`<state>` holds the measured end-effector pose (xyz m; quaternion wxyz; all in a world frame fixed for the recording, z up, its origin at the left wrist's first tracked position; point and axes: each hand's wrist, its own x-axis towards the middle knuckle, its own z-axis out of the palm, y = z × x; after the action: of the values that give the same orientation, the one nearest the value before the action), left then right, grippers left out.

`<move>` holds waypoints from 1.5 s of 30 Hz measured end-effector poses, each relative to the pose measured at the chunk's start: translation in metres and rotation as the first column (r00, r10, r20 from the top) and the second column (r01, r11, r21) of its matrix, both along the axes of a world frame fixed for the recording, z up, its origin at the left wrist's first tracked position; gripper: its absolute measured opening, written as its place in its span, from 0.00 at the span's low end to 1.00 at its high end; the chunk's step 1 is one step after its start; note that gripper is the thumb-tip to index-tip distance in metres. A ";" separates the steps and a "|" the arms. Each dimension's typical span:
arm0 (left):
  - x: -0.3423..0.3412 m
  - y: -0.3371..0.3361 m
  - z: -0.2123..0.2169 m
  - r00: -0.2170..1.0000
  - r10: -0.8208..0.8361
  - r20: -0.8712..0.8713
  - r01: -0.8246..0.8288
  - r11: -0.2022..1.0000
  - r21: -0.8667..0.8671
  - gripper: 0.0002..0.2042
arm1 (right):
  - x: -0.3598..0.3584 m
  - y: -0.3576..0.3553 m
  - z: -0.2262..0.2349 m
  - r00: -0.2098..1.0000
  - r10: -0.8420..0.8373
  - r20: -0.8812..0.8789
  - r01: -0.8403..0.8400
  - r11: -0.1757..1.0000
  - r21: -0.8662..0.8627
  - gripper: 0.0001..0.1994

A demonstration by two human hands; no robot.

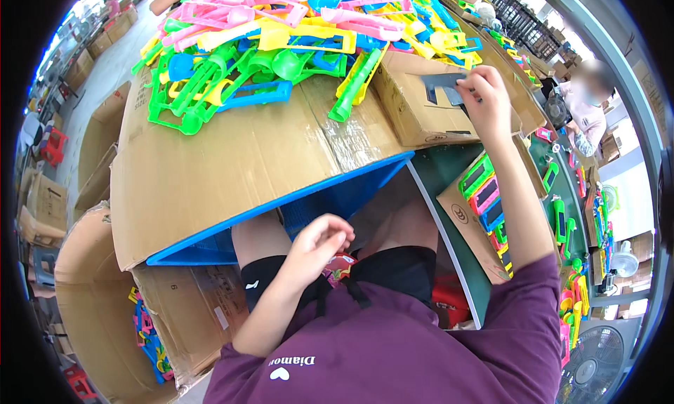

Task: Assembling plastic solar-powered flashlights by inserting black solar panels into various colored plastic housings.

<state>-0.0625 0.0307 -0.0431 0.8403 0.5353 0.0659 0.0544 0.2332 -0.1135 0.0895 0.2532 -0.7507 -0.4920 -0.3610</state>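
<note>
At the upper right, my right hand [484, 98] pinches a thin dark grey flat piece [444, 80] between thumb and fingers. It is raised over a small cardboard box [404, 98], where other dark flat pieces [460, 102] lie. My left hand [319, 248] hovers above my lap, its fingers loosely curled in, and nothing shows in them. Just beneath it is a small red patterned thing [339, 267], partly hidden. In front of me, a large heap of pink, yellow, green and blue plastic frame-shaped parts [281, 42] lies on a cardboard sheet [246, 144].
A blue-edged opening [337, 193] lies below the sheet. At right, a carton [456, 218] of coloured frames stands on a green table [439, 165]. Large open cartons [88, 285] stand at left. A fan [597, 358] and another person [590, 109] are farther right.
</note>
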 end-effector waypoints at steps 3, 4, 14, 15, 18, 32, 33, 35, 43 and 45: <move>0.016 0.003 0.030 0.994 0.019 0.105 -0.025 0.998 0.061 0.07 | -0.081 -0.015 0.017 0.935 0.160 0.317 -0.141 0.987 -0.083 0.09; 0.024 0.001 0.044 0.989 -0.013 0.148 0.003 0.998 0.070 0.11 | -0.104 -0.026 0.020 0.912 0.162 0.377 -0.125 0.985 -0.119 0.10; 0.028 -0.035 0.085 0.965 -0.254 0.067 0.239 0.954 0.182 0.13 | -0.168 -0.058 -0.012 0.973 0.172 0.157 -0.172 0.985 -0.011 0.19; 0.027 -0.038 0.085 0.967 -0.246 0.064 0.233 0.959 0.162 0.14 | -0.170 -0.054 -0.023 0.991 0.128 0.040 -0.131 0.987 0.089 0.20; 0.027 -0.042 0.083 0.971 -0.234 0.042 0.231 0.971 0.063 0.15 | -0.185 -0.037 -0.055 0.476 0.559 -0.679 -0.139 0.810 0.569 0.25; 0.057 0.056 0.084 0.811 0.253 0.527 -0.419 -0.377 0.826 0.08 | -0.183 -0.057 -0.096 -0.006 0.658 -0.753 -0.002 0.753 0.658 0.03; 0.062 0.081 0.087 0.739 0.337 0.583 -0.331 -0.572 0.751 0.09 | -0.183 -0.059 -0.100 -0.014 0.655 -0.756 0.024 0.756 0.654 0.03; 0.069 0.137 0.075 0.751 0.352 0.559 -0.220 -0.664 0.714 0.10 | -0.184 -0.058 -0.102 -0.028 0.656 -0.754 0.036 0.755 0.655 0.04; 0.053 0.114 0.079 0.924 0.053 0.380 -0.319 -0.444 0.837 0.05 | -0.176 -0.072 -0.106 -0.101 0.631 -0.769 0.109 0.775 0.622 0.03; 0.036 0.069 0.091 0.949 -0.145 0.280 -0.316 -0.435 0.843 0.05 | -0.171 -0.078 -0.110 -0.204 0.685 -0.699 0.131 0.727 0.674 0.07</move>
<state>-0.0265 0.1000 0.0479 -0.0152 0.9704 -0.0825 0.2263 0.0622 -0.1912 -0.0204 0.8021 -0.5006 -0.1761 0.2740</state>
